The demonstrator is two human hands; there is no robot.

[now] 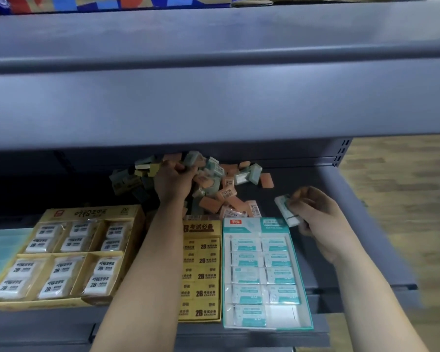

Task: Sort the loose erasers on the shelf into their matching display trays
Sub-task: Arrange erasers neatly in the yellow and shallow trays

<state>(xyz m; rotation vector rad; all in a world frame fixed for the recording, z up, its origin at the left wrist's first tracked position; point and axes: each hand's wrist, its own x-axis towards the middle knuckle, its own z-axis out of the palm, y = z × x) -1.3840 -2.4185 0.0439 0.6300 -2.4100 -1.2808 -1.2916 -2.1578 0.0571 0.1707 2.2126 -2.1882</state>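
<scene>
- my left hand is dug into the eraser pile at the back of the shelf, fingers curled round a few
- teal tray sits at the front edge
- right hand pinches a teal eraser just past that tray's back right corner

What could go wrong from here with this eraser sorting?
The left hand grabs into the heaped loose erasers, so some may tumble and scatter across the shelf. The right hand holds a teal-and-white eraser beside the teal tray; it could slip before being placed.
</scene>
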